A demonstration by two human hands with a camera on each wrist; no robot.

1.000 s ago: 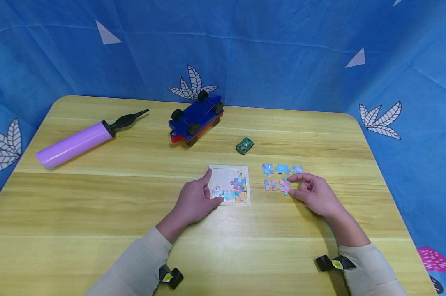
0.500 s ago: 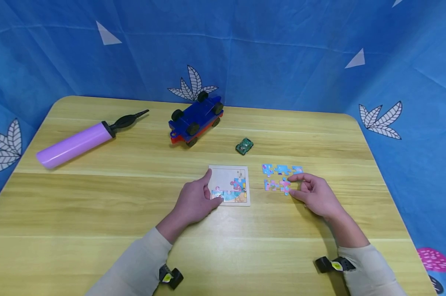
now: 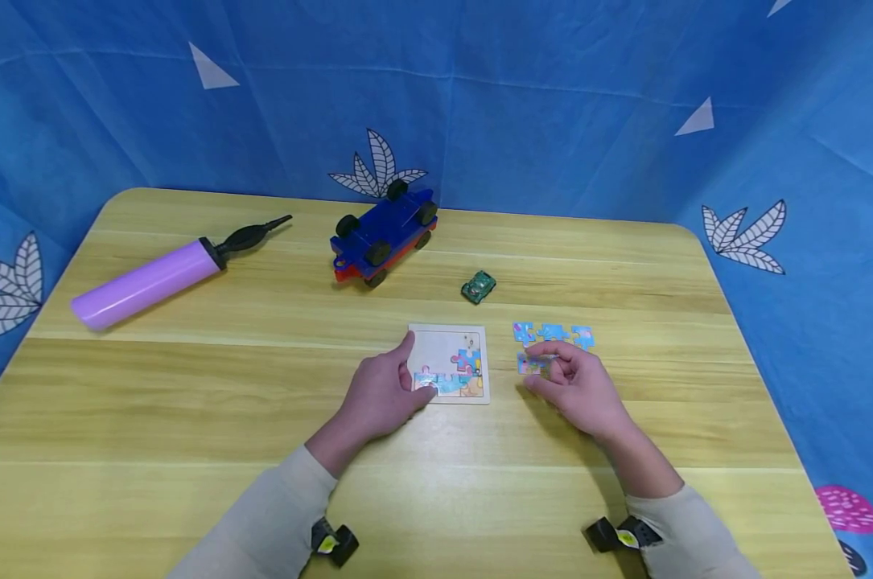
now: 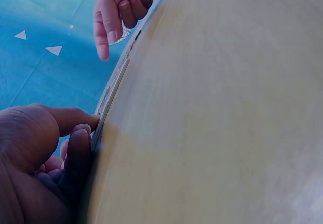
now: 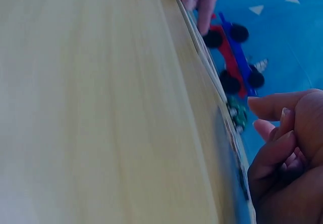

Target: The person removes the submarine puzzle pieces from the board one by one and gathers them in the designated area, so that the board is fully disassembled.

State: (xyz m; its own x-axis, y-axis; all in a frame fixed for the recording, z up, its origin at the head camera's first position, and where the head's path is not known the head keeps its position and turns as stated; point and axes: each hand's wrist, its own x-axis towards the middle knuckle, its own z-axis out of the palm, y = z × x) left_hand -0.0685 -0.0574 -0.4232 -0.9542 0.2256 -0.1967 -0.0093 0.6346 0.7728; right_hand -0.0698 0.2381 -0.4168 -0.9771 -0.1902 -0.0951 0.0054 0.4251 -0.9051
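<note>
My left hand [image 3: 381, 392] grips a square puzzle board [image 3: 436, 342] at its left side, thumb over the near edge and index finger at the far left corner. Several jigsaw pieces [image 3: 450, 383] lie in the board along its near side and right side. My right hand [image 3: 577, 390] hovers over loose jigsaw pieces right of the board, thumb and index finger spread apart with nothing between them. A pink and blue piece [image 3: 529, 365] shows between those fingertips in the head view; the hand partly covers its neighbour. Behind lies a row of blue pieces [image 3: 552, 331].
A small green toy car [image 3: 478, 286] sits behind the board. Farther back, a blue and red toy vehicle [image 3: 384, 233] lies with wheels up. A purple hand pump [image 3: 150, 283] rests at the left. A blue patterned cloth [image 3: 537, 96] hangs behind the wooden table [image 3: 190, 402].
My right hand has moved left over the loose pieces, uncovering the rightmost blue piece and covering the pink one it was beside. My left hand stays on the board.
</note>
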